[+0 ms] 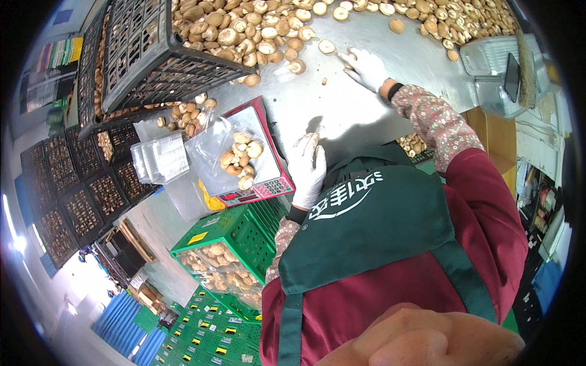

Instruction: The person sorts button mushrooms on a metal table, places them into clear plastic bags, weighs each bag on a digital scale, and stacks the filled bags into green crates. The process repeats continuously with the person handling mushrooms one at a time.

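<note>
My left hand (307,169), in a white glove, rests at the near edge of a red digital scale (271,137); I see nothing in it. On the scale's metal pan lies a small group of shiitake mushrooms (240,155), with a crumpled clear plastic bag (211,139) around or beside them. My right hand (365,67), gloved too, reaches over the steel table (348,100) with fingers spread and holds nothing. Just past its fingertips sits a single mushroom (327,46), cap down. A bit of mushroom stem (324,81) lies nearer to me.
A tilted black plastic crate (183,78) stands left of a large mushroom pile (247,27). Clear plastic trays (160,158) are stacked left of the scale. More clear trays (487,57) and a phone-like dark device (512,78) are at right. Below the scale, a green crate (229,233) holds packed mushrooms.
</note>
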`<move>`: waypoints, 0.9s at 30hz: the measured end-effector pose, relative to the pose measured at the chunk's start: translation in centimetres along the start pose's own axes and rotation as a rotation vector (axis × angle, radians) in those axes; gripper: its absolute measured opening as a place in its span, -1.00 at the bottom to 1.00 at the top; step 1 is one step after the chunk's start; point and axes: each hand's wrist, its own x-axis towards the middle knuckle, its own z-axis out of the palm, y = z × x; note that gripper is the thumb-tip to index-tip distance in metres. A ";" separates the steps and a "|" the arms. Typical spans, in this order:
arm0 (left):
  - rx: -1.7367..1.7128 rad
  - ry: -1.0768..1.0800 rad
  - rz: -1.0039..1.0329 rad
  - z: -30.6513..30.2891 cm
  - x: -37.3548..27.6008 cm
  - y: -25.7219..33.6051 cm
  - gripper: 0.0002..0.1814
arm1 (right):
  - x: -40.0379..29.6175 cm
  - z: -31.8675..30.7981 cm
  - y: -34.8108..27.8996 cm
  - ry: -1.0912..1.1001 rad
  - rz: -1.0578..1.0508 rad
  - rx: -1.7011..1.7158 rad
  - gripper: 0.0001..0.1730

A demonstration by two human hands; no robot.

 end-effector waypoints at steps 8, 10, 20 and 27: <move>-0.011 0.087 -0.150 0.0 -2.0 -0.2 -0.70 | 0.5 -0.6 3.0 -0.057 0.103 0.193 -0.49; 0.001 0.086 -0.156 0.1 -2.2 0.1 -0.71 | 3.1 -1.3 2.1 -0.050 0.112 0.227 -0.48; -0.008 0.077 -0.097 0.4 -1.5 0.6 -0.79 | 11.3 0.3 0.9 -0.568 0.221 0.536 -0.36; -0.039 0.025 -0.051 0.9 -2.1 0.0 -0.78 | 5.6 1.7 -0.2 -0.368 0.148 0.355 -0.41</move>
